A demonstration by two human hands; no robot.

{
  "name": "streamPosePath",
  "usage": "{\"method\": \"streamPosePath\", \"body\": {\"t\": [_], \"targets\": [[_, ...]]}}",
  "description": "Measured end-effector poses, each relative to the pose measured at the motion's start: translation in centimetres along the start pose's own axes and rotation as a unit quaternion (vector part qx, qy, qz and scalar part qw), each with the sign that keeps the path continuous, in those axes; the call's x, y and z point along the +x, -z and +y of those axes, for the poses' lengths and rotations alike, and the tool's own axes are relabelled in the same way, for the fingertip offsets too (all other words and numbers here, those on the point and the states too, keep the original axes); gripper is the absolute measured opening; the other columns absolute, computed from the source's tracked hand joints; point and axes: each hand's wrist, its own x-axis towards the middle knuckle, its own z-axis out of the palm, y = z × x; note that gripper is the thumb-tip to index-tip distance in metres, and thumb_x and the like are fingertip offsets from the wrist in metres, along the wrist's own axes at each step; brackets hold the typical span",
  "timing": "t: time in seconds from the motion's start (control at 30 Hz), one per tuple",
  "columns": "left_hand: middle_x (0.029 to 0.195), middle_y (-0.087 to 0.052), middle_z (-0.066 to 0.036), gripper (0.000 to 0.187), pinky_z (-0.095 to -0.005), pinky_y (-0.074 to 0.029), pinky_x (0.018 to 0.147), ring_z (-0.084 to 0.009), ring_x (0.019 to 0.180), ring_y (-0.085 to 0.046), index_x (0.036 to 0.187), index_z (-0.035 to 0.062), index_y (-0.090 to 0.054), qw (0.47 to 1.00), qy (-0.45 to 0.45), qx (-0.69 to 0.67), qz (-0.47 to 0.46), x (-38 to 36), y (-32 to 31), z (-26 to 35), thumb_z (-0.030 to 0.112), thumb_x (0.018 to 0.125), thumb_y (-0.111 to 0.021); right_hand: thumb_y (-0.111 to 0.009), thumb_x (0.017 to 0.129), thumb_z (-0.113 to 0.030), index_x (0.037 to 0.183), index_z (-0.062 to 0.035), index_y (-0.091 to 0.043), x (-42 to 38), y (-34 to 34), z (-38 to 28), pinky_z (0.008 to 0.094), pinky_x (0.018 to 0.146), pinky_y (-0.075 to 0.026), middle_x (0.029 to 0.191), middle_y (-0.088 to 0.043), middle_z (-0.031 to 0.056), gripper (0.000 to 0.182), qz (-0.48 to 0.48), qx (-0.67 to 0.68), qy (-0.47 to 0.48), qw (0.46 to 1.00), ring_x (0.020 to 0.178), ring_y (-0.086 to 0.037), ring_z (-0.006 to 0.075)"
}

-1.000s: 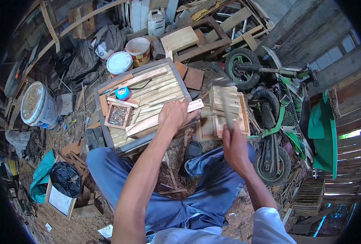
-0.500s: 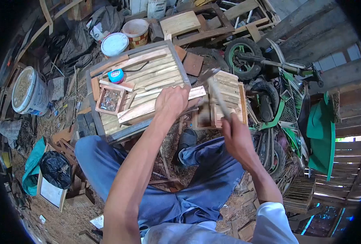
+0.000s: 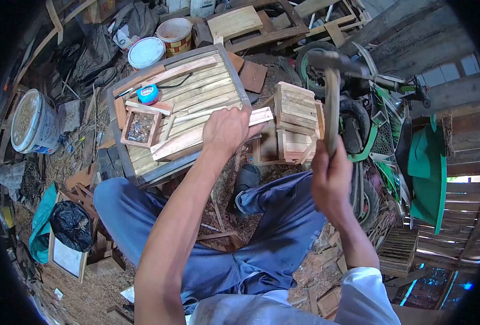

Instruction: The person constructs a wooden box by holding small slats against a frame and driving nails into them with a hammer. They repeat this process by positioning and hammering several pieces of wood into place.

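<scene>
My left hand (image 3: 226, 130) is wrapped over a pale wooden piece (image 3: 180, 143) lying along the near edge of a slatted wooden work surface (image 3: 213, 81). The piece's right end sticks out past the edge. My right hand (image 3: 331, 176) grips a hammer (image 3: 332, 103) by its wooden handle. The hammer is held up, its blurred metal head at the top and apart from the wood. Left of my left hand, a small wooden box (image 3: 156, 124) holds small metal bits, likely nails. Beyond it sits a blue round tape measure (image 3: 147, 94).
Stacked slatted wooden pieces (image 3: 297, 111) stand right of the work surface. A green motorbike (image 3: 378, 130) is close behind the hammer. Buckets (image 3: 31, 119) stand at the left, and a black plastic bag (image 3: 72, 225) lies below them. Wood scraps cover the ground.
My right hand has swung the hammer up and to the right, away from the wooden piece's end. My left hand keeps its hold on the piece.
</scene>
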Motion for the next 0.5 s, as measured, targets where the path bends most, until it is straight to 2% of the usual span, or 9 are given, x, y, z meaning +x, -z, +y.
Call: {"method": "streamPosePath", "body": {"t": [0.03, 0.1, 0.13, 0.23, 0.3, 0.37, 0.43, 0.47, 0.5], "targets": [[0.070, -0.067, -0.020, 0.058, -0.0435, -0.054, 0.066, -0.0359, 0.070, -0.068, 0.089, 0.0021, -0.064, 1.000, -0.003, -0.001, 0.008, -0.2, -0.2, 0.0, 0.059, 0.087, -0.054, -0.048, 0.096, -0.012, 0.101, 0.0025, -0.049, -0.4, -1.4, 2.4, 0.0446, 0.055, -0.045, 0.065, -0.057, 0.0241, 0.016, 0.019, -0.002, 0.035, 0.999, 0.060, -0.059, 0.0406], [0.070, -0.066, -0.021, 0.057, -0.0436, -0.054, 0.065, -0.0365, 0.069, -0.067, 0.087, 0.0023, -0.064, 0.999, -0.011, -0.001, 0.034, 0.0, 0.2, 0.0, 0.059, 0.087, -0.054, -0.048, 0.096, -0.012, 0.098, 0.0033, -0.048, 0.0, -1.6, 3.0, 0.0479, 0.056, -0.044, 0.065, -0.057, 0.0255, 0.015, -0.113, -0.124, 0.027, 0.985, 0.061, -0.058, 0.0433], [0.070, -0.066, -0.021, 0.057, -0.0437, -0.054, 0.065, -0.0368, 0.070, -0.067, 0.086, 0.0024, -0.063, 1.000, -0.012, 0.001, 0.021, 0.2, 0.6, 0.0, 0.059, 0.087, -0.054, -0.049, 0.096, -0.014, 0.095, 0.0025, -0.048, 0.0, -1.2, 2.5, 0.0501, 0.056, -0.042, 0.066, -0.057, 0.0268, 0.017, -0.120, -0.118, -0.002, 0.986, 0.061, -0.057, 0.0454], [0.071, -0.066, -0.021, 0.057, -0.0440, -0.054, 0.065, -0.0376, 0.070, -0.067, 0.085, 0.0027, -0.062, 1.000, -0.003, -0.002, -0.005, 0.0, 0.4, 0.1, 0.059, 0.086, -0.055, -0.050, 0.097, -0.016, 0.097, 0.0021, -0.049, 0.3, 0.7, -0.4, 0.0476, 0.054, -0.042, 0.065, -0.057, 0.0251, 0.019, -0.093, -0.043, -0.088, 0.991, 0.060, -0.059, 0.0414], [0.070, -0.066, -0.021, 0.057, -0.0438, -0.054, 0.065, -0.0378, 0.070, -0.067, 0.083, 0.0027, -0.061, 1.000, -0.009, -0.009, 0.016, -0.1, 0.2, 0.0, 0.059, 0.086, -0.055, -0.049, 0.097, -0.016, 0.100, 0.0020, -0.051, 0.3, 1.2, -0.8, 0.0416, 0.053, -0.043, 0.063, -0.056, 0.0205, 0.018, -0.026, 0.025, -0.047, 0.998, 0.057, -0.061, 0.0303], [0.070, -0.066, -0.021, 0.057, -0.0436, -0.054, 0.063, -0.0373, 0.068, -0.067, 0.084, 0.0029, -0.062, 1.000, -0.013, -0.002, 0.014, -0.2, 0.2, 0.0, 0.059, 0.086, -0.055, -0.048, 0.097, -0.015, 0.100, 0.0020, -0.050, -0.5, -0.4, 1.3, 0.0459, 0.056, -0.044, 0.065, -0.057, 0.0240, 0.017, 0.017, 0.028, -0.019, 0.999, 0.061, -0.061, 0.0396], [0.070, -0.066, -0.021, 0.056, -0.0436, -0.054, 0.062, -0.0370, 0.068, -0.067, 0.085, 0.0031, -0.062, 1.000, -0.011, 0.006, 0.010, 0.0, 0.3, 0.0, 0.059, 0.087, -0.055, -0.048, 0.096, -0.016, 0.099, 0.0016, -0.049, -0.3, -0.8, 3.1, 0.0513, 0.060, -0.043, 0.069, -0.058, 0.0284, 0.017, -0.144, -0.149, -0.028, 0.978, 0.069, -0.059, 0.0493], [0.070, -0.066, -0.021, 0.056, -0.0436, -0.054, 0.061, -0.0368, 0.068, -0.067, 0.085, 0.0031, -0.062, 1.000, -0.012, 0.010, 0.007, 0.1, 0.4, 0.1, 0.059, 0.087, -0.055, -0.048, 0.097, -0.019, 0.097, 0.0013, -0.048, -0.2, -1.0, 3.3, 0.0552, 0.062, -0.041, 0.071, -0.058, 0.0315, 0.020, -0.145, -0.140, -0.034, 0.979, 0.077, -0.055, 0.0540], [0.070, -0.067, -0.020, 0.056, -0.0437, -0.054, 0.061, -0.0366, 0.068, -0.067, 0.085, 0.0030, -0.062, 1.000, -0.011, 0.014, 0.006, 0.2, 0.5, 0.2, 0.058, 0.087, -0.055, -0.048, 0.097, -0.019, 0.097, 0.0012, -0.048, 0.2, -0.5, 2.4, 0.0544, 0.061, -0.041, 0.070, -0.057, 0.0304, 0.020, -0.126, -0.112, -0.049, 0.984, 0.074, -0.056, 0.0524]]}}
